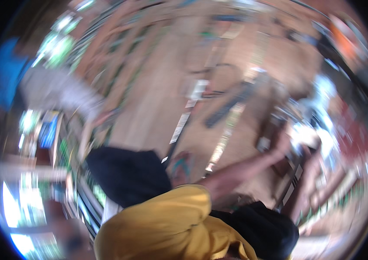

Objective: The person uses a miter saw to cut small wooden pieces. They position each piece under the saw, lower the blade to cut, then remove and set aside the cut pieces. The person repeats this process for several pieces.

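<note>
The whole picture is smeared by motion. My left forearm comes out of a yellow sleeve and reaches to the right, ending in my left hand (pixel 284 138). Beside it, my right hand (pixel 311 151) is held out at the right. Both hands are close to a bright, whitish, shiny object (pixel 304 133), whose kind I cannot make out. Blur hides the fingers, so whether either hand touches or holds it does not show. Dark machine-like parts (pixel 270 130) stand just left of my hands.
On the brown ground lie a dark flat bar (pixel 231 106), a long pale strip (pixel 225 143) and a black-and-white strip (pixel 179 128). Someone in a blue top (pixel 6 78) and grey trousers (pixel 58 91) is at the left. Red cloth (pixel 353 130) shows at the right.
</note>
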Tool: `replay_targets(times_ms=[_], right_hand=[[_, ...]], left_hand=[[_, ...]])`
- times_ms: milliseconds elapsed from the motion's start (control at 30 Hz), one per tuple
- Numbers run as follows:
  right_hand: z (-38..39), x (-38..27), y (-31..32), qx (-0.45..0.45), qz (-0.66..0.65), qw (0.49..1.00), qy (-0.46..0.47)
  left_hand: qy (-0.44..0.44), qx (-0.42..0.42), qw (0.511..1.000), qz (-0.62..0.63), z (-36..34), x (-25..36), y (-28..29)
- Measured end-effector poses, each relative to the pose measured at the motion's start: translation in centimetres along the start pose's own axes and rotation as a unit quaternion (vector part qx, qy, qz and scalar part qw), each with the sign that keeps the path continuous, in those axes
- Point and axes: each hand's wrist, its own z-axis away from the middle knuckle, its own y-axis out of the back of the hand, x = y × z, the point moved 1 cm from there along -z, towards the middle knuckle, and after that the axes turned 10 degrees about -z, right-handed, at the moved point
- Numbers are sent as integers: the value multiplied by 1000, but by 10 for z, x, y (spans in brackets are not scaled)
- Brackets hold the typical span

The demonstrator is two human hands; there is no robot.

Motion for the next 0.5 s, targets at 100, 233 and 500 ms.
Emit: replay_targets(times_ms=[100, 233, 500], right_hand=[[-2, -27, 15, 46, -116, 991, -55], [-18, -4, 1, 106, -84, 986, 93], [-2, 5, 19, 128, -116, 980, 93]], left_hand=[[-52, -131, 983, 115, -15, 38, 54], [-239, -38, 970, 3, -41, -4, 37], [-232, -83, 969, 18, -40, -4, 31]])
